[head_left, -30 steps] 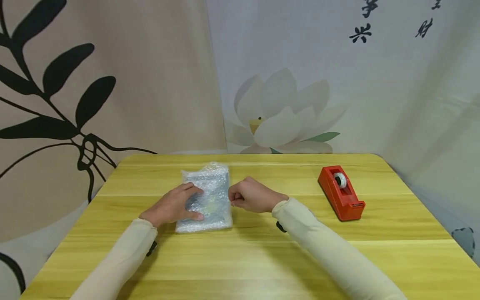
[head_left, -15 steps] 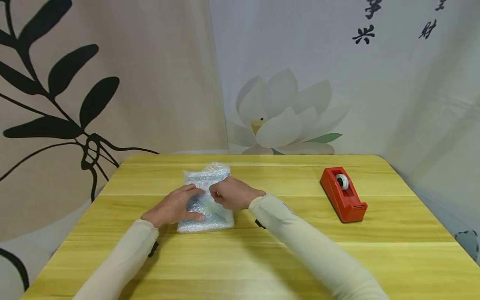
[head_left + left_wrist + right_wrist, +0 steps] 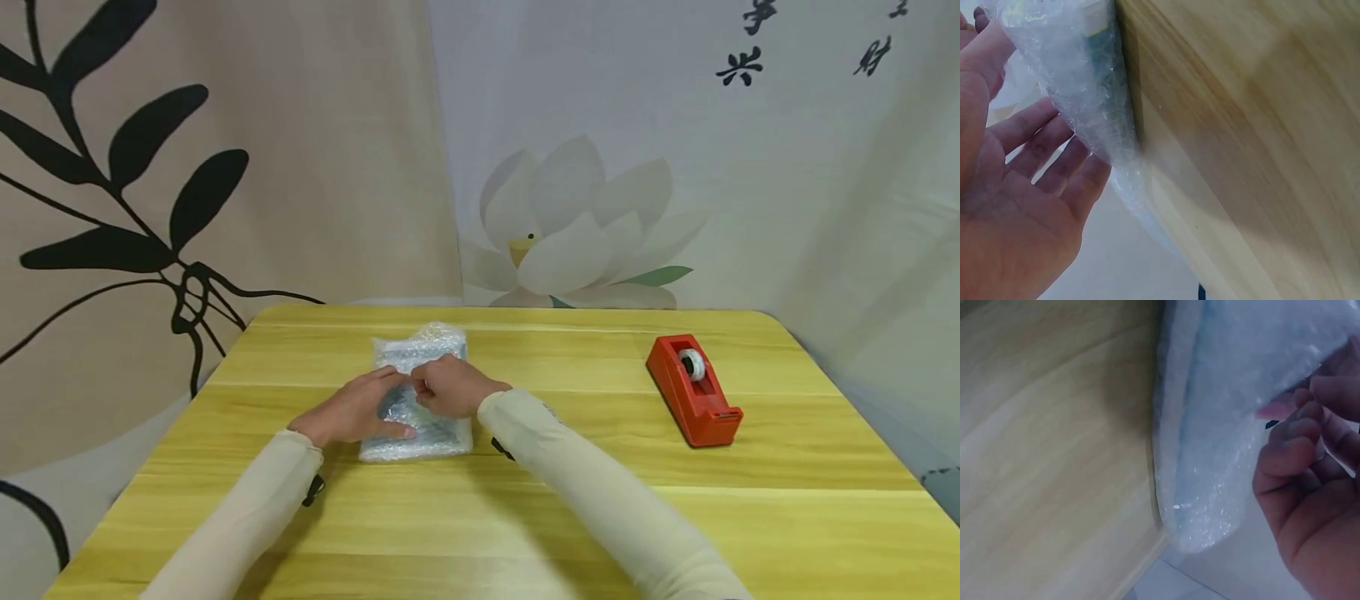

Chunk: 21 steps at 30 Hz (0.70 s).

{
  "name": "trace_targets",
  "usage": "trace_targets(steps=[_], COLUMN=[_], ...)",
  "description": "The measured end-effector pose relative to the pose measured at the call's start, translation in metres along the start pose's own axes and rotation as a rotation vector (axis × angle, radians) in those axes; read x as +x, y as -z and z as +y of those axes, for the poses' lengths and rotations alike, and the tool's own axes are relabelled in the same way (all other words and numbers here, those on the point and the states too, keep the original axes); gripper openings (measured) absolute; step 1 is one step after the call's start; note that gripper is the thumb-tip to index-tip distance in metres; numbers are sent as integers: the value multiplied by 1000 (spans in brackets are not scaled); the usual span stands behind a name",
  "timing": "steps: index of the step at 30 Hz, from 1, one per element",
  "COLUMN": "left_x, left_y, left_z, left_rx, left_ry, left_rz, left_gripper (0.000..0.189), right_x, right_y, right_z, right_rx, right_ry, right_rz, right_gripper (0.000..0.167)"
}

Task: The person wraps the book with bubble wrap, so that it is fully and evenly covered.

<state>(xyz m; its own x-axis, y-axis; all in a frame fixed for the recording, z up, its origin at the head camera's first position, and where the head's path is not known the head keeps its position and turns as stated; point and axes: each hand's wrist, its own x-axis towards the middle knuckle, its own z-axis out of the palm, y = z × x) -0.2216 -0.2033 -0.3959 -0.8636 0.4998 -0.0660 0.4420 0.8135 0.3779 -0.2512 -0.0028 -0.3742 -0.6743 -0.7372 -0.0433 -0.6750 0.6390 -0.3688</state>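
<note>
A flat rectangular item wrapped in clear bubble wrap [image 3: 427, 440] lies left of the table's middle; a pale, greenish content shows through the bubble wrap [image 3: 1075, 75] in the left wrist view. My left hand [image 3: 351, 408] rests on its left part, with straight, spread fingers [image 3: 1088, 181] touching the wrap. Over its upper right part is my right hand [image 3: 456, 387], close to the left fingertips. In the right wrist view the right fingers [image 3: 1288, 456] are curled beside the bubble wrap [image 3: 1222, 419], thumb near the index fingertip. Whether anything thin sits between them cannot be made out.
A red tape dispenser [image 3: 693, 392] with a white roll of tape stands to the right on the wooden table [image 3: 570, 350]. Behind the table's far edge hangs a printed cloth [image 3: 352, 150] with leaves and a lotus.
My right hand has moved left from the bubble wrap's right edge to over its upper part, close to the left hand. The left hand has stayed on the bubble-wrapped item.
</note>
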Motion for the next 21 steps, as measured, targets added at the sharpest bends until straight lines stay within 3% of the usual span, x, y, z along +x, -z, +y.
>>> trace_targets(steps=[4, 9, 21], left_x=[0, 1, 0], left_y=[0, 1, 1], left_z=[0, 0, -2], left_rx=[3, 10, -5], left_ry=[40, 38, 49], left_rz=[-20, -21, -41], left_gripper=[89, 90, 88], right_x=[4, 10, 16], right_y=[-5, -11, -16], right_z=[-1, -2, -5], right_rx=[8, -6, -67], right_ry=[-33, -95, -178], right_rz=[-1, 0, -44], right_gripper=[20, 31, 33])
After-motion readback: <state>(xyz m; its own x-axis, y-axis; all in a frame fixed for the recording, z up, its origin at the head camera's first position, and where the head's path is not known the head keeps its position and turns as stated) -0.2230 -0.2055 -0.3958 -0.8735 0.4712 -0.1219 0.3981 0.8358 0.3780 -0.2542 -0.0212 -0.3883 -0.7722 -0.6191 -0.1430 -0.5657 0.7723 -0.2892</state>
